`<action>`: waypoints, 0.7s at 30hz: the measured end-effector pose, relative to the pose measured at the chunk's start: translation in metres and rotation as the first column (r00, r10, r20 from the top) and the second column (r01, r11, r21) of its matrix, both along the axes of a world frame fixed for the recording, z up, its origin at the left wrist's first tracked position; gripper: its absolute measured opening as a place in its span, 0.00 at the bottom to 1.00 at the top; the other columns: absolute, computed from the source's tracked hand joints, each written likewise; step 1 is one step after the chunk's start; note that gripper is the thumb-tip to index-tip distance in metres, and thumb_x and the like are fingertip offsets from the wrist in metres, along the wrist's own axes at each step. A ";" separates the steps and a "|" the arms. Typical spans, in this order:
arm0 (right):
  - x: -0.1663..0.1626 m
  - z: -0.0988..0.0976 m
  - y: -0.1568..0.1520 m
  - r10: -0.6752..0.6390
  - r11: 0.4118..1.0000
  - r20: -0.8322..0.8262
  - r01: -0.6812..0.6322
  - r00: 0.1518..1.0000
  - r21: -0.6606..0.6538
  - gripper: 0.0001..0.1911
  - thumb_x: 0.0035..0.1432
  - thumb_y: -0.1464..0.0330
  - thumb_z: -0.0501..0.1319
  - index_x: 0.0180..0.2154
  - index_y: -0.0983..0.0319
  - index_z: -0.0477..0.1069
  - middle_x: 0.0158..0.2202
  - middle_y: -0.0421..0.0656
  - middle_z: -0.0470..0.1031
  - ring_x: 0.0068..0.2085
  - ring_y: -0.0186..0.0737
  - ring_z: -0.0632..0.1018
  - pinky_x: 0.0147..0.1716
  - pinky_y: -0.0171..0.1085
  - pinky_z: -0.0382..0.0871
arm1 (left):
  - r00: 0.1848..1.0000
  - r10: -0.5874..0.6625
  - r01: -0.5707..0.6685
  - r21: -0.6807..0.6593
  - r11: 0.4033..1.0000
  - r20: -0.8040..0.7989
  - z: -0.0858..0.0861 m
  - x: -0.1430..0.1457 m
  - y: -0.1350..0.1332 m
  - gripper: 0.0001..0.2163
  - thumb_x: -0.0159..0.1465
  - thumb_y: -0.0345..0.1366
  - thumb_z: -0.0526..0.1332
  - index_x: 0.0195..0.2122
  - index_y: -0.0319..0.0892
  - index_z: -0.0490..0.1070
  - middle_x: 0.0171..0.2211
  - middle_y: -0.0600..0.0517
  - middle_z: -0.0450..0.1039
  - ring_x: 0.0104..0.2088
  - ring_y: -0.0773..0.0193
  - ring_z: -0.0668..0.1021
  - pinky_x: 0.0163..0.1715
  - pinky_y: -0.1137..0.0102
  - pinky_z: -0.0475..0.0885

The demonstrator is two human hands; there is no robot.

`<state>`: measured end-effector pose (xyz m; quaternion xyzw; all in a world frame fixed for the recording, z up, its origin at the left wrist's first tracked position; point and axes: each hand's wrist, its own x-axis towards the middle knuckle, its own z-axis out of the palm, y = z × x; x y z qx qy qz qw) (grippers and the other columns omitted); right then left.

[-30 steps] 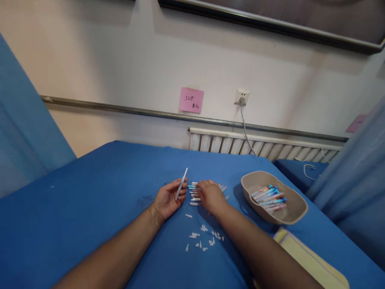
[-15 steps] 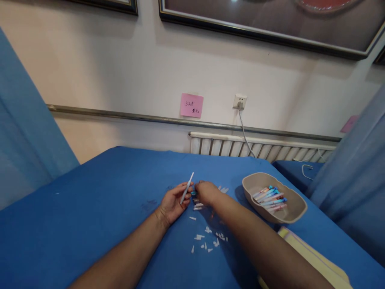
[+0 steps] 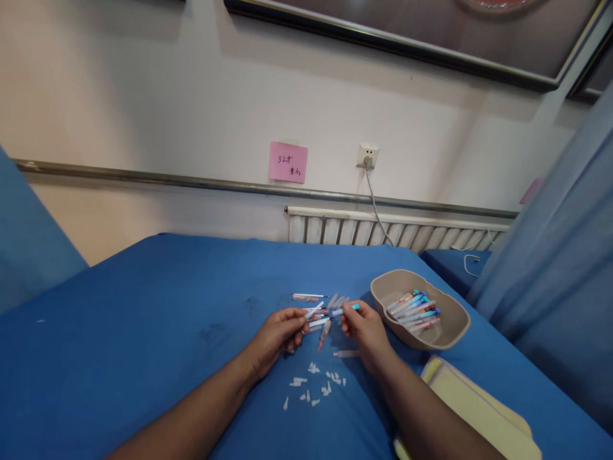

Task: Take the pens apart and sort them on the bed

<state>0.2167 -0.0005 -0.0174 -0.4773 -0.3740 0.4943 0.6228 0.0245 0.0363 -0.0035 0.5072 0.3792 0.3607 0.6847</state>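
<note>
My left hand (image 3: 278, 334) is closed round a thin white refill (image 3: 313, 311) that points right. My right hand (image 3: 364, 328) pinches a pen barrel with a blue end (image 3: 345, 310), its tip facing the refill. Between and beyond the hands lie several loose pens (image 3: 310, 298) on the blue cloth (image 3: 143, 332). A scatter of small white caps (image 3: 313, 383) lies just in front of my hands.
A beige oval tray (image 3: 447, 332) holding several blue and pink pens stands to the right. A yellow pad (image 3: 474, 415) lies at the near right. Behind are a radiator (image 3: 393, 230), a wall socket with a cord (image 3: 367, 156) and a pink note (image 3: 288, 162). Blue curtains hang at both sides.
My right hand has lifted a blue-ended pen barrel from the pile and moved right. My left hand has tipped the white refill from upright to nearly level, toward the barrel.
</note>
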 end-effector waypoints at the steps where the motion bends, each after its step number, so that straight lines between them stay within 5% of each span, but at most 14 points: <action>1: 0.000 -0.002 0.003 0.023 1.000 -0.044 -0.023 0.999 0.003 0.20 0.44 0.53 0.65 0.28 0.62 0.66 0.20 0.36 0.69 0.19 0.30 0.66 0.18 0.29 0.56 | 0.998 -0.024 0.025 0.025 0.999 -0.062 -0.001 0.002 -0.002 0.10 0.53 0.39 0.64 0.32 0.38 0.71 0.21 0.56 0.69 0.14 0.76 0.64 0.13 0.79 0.55; 6: 0.001 -0.003 0.015 0.081 0.996 -0.083 -0.079 0.993 0.031 0.19 0.44 0.54 0.65 0.29 0.62 0.66 0.19 0.35 0.67 0.18 0.28 0.66 0.18 0.29 0.56 | 0.976 -0.029 0.048 0.083 0.995 -0.217 0.000 0.007 -0.005 0.14 0.52 0.44 0.63 0.33 0.38 0.72 0.20 0.57 0.68 0.14 0.75 0.64 0.14 0.79 0.57; 21: -0.004 0.001 0.006 0.312 0.946 0.165 -0.322 0.935 0.031 0.18 0.42 0.55 0.66 0.28 0.61 0.66 0.18 0.35 0.69 0.19 0.31 0.70 0.20 0.31 0.62 | 0.966 -0.035 0.084 0.183 0.979 -0.255 0.002 0.007 -0.011 0.15 0.51 0.40 0.66 0.38 0.38 0.73 0.24 0.53 0.74 0.18 0.72 0.69 0.19 0.77 0.62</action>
